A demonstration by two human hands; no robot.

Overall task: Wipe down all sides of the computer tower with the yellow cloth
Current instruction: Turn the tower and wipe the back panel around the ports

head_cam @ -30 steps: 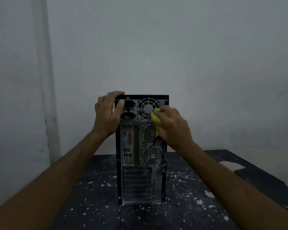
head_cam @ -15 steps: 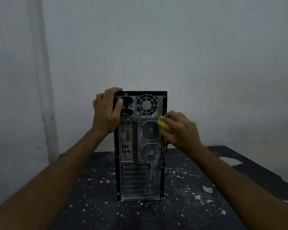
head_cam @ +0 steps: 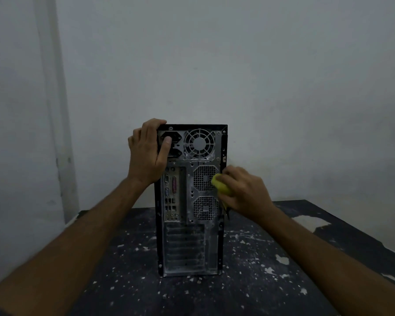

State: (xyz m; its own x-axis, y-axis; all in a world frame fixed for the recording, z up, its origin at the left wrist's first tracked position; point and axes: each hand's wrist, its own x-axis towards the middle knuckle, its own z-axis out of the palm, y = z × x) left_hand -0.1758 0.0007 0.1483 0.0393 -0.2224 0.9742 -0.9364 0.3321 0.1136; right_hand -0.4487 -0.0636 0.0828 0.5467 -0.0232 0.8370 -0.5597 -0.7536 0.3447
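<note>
A black computer tower (head_cam: 187, 238) stands upright on the table with its dusty grey rear panel facing me, fan grille at the top and ports down the left. My left hand (head_cam: 146, 151) grips the tower's top left corner, fingers over the top edge and thumb on the power socket. My right hand (head_cam: 244, 192) holds a bunched yellow cloth (head_cam: 220, 186) against the right side of the rear panel, beside the upper vent grille. Most of the cloth is hidden inside the hand.
The tower sits on a dark table (head_cam: 271, 281) speckled with white paint flecks. A plain white wall (head_cam: 237, 65) rises close behind, with a vertical pillar edge (head_cam: 53, 110) at the left. The table's right edge runs diagonally at the far right.
My right hand has carried the cloth down from the fan grille to the upper vent at the right edge of the panel. The left hand has kept its grip on the top corner.
</note>
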